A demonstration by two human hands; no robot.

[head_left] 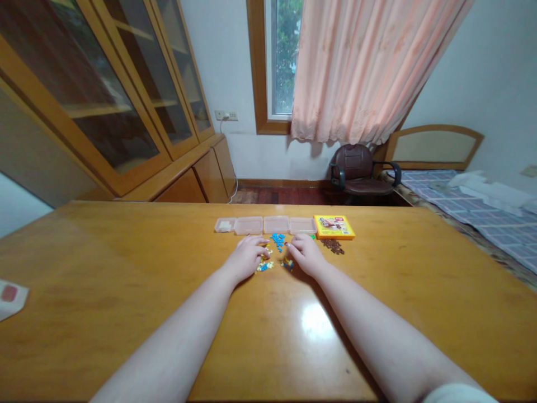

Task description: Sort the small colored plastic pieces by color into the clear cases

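My left hand (246,258) rests on the table with its fingers apart, touching the edge of a mixed pile of small white, yellow and blue pieces (265,265). To its right, my right hand (307,253) is curled with the fingertips close together. A tiny red spot shows at those fingertips, too small to name. Just below the right fingers lies a smaller heap of blue and yellow pieces (287,264). Between the two hands, slightly farther off, is a cluster of bright blue pieces (277,240). A bit of green (312,237) shows behind my right hand.
Several shallow clear plastic trays (276,224) stand in a row beyond the hands. A yellow box (334,227) lies at their right end, with brown pieces (333,246) before it. A white object with a red patch (12,299) lies at the table's left edge.
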